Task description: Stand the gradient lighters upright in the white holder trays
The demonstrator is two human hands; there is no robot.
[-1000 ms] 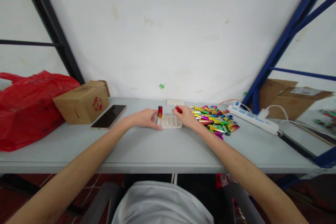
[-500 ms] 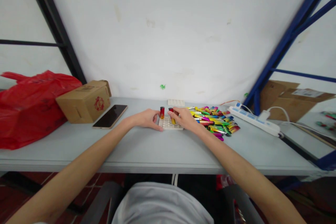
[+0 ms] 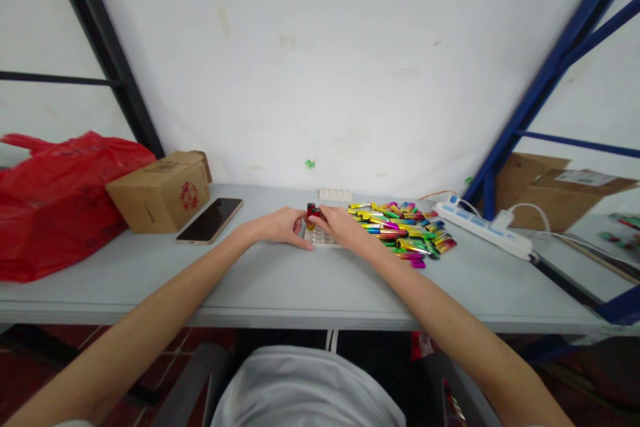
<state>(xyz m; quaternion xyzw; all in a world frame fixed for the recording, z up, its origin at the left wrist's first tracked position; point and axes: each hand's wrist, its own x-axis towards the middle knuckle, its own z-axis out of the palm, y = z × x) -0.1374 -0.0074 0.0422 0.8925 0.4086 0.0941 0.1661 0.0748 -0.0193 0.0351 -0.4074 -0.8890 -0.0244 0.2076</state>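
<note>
While I watch from a distance, the right hand (image 3: 336,225) pinches a red tube (image 3: 317,213) at the far left part of a white tray (image 3: 331,245), close against a second red tube (image 3: 311,208) standing upright. The left hand (image 3: 283,225), thumb and fingers spread, flanks the tray's left edge; whether it touches, I cannot tell. Shiny multicoloured tubes (image 3: 407,233) lie heaped to the right.

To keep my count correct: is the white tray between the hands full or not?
Not full: the white tray shows bare pockets between the left hand and right hand. Others are hidden.
</note>
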